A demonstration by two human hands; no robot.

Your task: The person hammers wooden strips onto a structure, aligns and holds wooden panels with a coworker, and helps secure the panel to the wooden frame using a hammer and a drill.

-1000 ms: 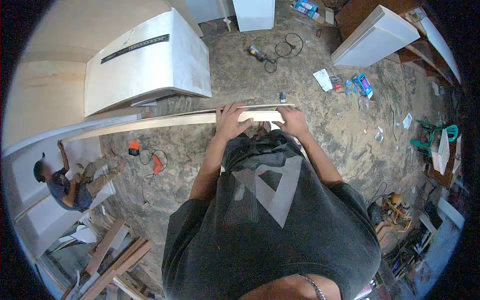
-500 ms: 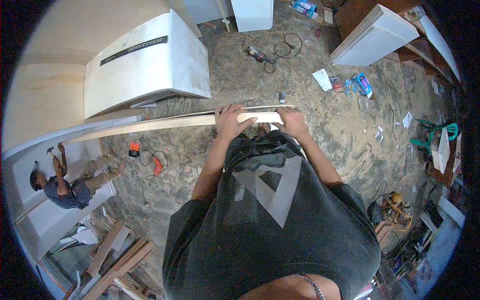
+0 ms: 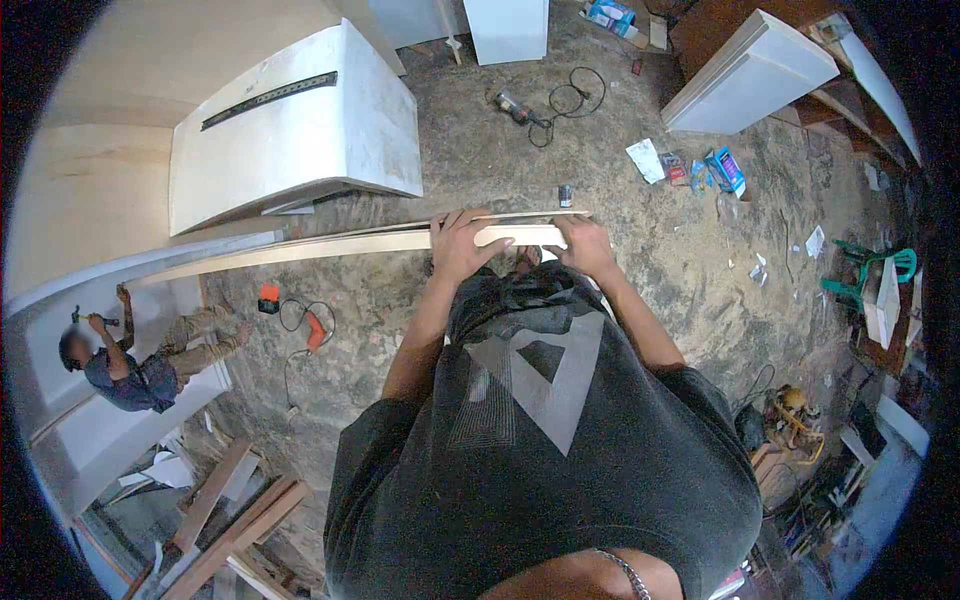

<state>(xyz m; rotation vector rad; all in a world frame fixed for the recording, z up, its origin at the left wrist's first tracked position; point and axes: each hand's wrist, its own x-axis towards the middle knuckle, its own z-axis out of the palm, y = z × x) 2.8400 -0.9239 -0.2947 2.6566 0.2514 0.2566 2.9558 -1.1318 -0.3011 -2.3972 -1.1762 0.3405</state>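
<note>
A long pale wooden board (image 3: 330,246) runs from in front of my body to the far left, seen nearly edge-on. My left hand (image 3: 462,245) grips it, fingers over the far side and thumb along the near face. Close to its right end, my right hand (image 3: 586,243) is wrapped round the same board. A second thin strip (image 3: 530,215) shows just behind it. At the board's left end a co-worker (image 3: 130,370) sits with one hand raised to the board and a hammer (image 3: 98,319) in the other.
A white cabinet panel box (image 3: 290,130) stands beyond the board. On the concrete floor lie an orange drill (image 3: 317,332) with its cord, a corded power tool (image 3: 517,108), a small can (image 3: 565,195) and a blue box (image 3: 725,170). Wood scraps (image 3: 240,530) are piled lower left; a green chair (image 3: 868,270) is at right.
The co-worker's hammer has swung to a different angle and the arm holding it has shifted. My hands and the board stay practically where they were.
</note>
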